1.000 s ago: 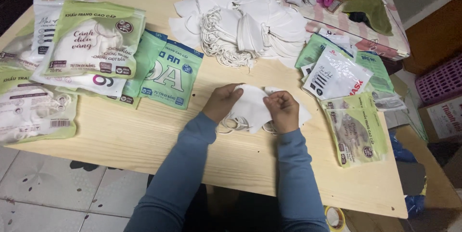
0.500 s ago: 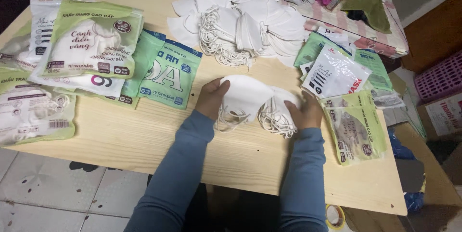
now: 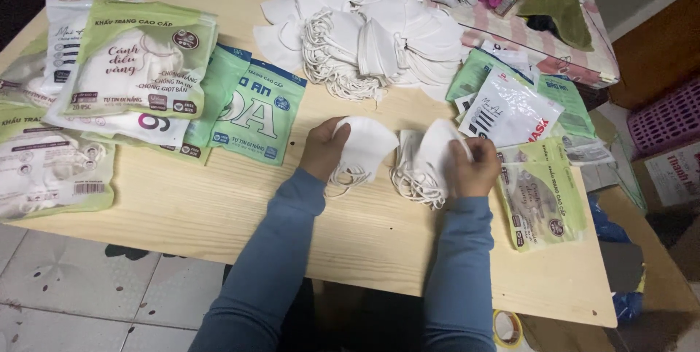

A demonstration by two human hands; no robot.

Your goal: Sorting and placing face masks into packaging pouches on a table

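Lying at the far left of the wooden desk (image 3: 182,206) are green and white packets (image 3: 138,75), with a teal packet (image 3: 259,115) just beside them. Right of these, the left hand (image 3: 324,149) grips a single white face mask (image 3: 364,149), its ear loops dangling onto the desk. Close by, but apart from it, the right hand (image 3: 474,168) clasps a small stack of white masks (image 3: 430,162), loops hanging below. Behind both hands sits a loose heap of masks (image 3: 364,31). Further right lie more packets (image 3: 510,111), and a green one (image 3: 543,195) rests just beside the right hand.
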